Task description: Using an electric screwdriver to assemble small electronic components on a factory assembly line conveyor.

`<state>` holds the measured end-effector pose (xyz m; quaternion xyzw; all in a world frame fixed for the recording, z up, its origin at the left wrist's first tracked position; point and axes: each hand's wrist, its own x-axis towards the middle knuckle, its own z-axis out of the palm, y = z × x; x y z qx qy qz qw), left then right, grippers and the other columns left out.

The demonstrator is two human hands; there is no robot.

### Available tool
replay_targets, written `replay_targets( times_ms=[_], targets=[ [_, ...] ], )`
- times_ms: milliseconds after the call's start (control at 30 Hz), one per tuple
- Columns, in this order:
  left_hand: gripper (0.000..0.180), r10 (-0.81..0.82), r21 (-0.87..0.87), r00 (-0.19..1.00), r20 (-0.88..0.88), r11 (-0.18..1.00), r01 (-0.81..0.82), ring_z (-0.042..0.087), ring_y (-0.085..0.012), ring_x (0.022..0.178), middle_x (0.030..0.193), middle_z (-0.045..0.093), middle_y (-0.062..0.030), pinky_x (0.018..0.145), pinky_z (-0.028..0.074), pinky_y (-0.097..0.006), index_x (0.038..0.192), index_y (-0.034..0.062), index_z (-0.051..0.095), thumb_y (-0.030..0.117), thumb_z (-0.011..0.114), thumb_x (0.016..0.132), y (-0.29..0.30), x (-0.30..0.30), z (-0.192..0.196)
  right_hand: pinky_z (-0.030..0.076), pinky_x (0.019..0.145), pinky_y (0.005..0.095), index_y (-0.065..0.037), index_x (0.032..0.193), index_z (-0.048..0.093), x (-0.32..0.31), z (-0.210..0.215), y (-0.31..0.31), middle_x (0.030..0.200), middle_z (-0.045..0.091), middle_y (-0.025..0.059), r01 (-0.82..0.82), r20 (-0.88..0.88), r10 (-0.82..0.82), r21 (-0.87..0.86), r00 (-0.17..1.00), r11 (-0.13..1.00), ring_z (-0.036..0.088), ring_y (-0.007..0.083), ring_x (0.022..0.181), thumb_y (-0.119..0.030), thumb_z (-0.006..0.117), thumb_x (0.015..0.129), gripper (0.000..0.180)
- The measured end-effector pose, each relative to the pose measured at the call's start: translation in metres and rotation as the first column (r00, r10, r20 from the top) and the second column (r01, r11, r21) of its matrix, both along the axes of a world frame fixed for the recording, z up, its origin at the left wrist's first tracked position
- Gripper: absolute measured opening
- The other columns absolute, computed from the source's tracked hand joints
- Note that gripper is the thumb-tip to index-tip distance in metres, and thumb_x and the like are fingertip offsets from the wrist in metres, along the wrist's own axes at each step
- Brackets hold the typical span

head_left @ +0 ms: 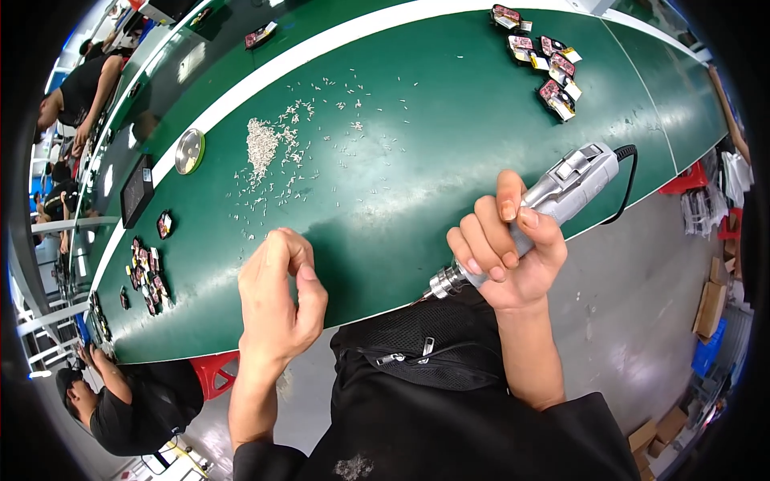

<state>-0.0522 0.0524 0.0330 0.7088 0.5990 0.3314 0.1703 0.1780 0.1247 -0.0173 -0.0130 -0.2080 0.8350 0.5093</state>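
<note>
My right hand (513,248) is wrapped round a grey electric screwdriver (571,186). Its bit points down and left to the near edge of the green table, and a black cord leaves its far end. My left hand (281,297) is over the near edge of the table, left of the bit, with curled fingers and the thumb alongside. Whatever those fingers may hold is hidden. Beyond this hand lies a heap of tiny pale screws (261,148), with many more strewn around it.
Several small black-and-pink electronic assemblies (559,98) lie at the far right, and more (146,276) at the left. A round tin (190,151) and a black tray (137,192) stand near the white strip. A person (144,405) sits beside a red stool (215,374).
</note>
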Motion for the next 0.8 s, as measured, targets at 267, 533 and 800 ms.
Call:
replay_targets(
  times_ms=[267,533,800],
  targets=[
    [0.029,0.168,-0.223,0.555,0.814,0.974,0.031,0.046,-0.0165,0.056,0.063,0.048,-0.0114,0.051,0.04,-0.028,0.074,0.0014,0.042,0.019,0.045,0.097,-0.044,0.025,-0.01,0.039,0.053,0.0302,-0.008,0.091,0.051,-0.012,0.014,-0.008,0.051,0.04,-0.0006,0.089,0.018,-0.088,-0.059,0.996,0.994,0.04,0.0117,0.043,-0.018,0.044,0.09,0.013],
    [0.031,0.141,-0.161,0.098,0.985,0.956,0.244,0.048,-0.0149,0.06,0.068,0.051,-0.0106,0.056,0.044,-0.028,0.079,-0.0013,0.047,0.02,0.042,0.1,-0.054,0.046,-0.021,0.037,0.055,0.0283,-0.007,0.094,0.048,-0.032,0.06,-0.026,0.053,0.039,-0.0016,0.161,-0.022,-0.16,0.05,0.987,0.986,0.04,0.0099,0.044,-0.018,0.047,0.093,0.011],
    [0.029,0.133,-0.142,0.052,0.99,0.953,0.267,0.047,-0.0131,0.061,0.072,0.053,-0.0108,0.055,0.044,-0.027,0.083,-0.0031,0.05,0.018,0.042,0.1,-0.06,0.045,-0.022,0.037,0.055,0.0281,-0.006,0.094,0.047,-0.04,0.059,-0.031,0.053,0.039,-0.002,0.176,0.008,-0.177,0.068,0.984,0.982,0.039,0.0098,0.045,-0.017,0.047,0.093,0.011]
  ],
)
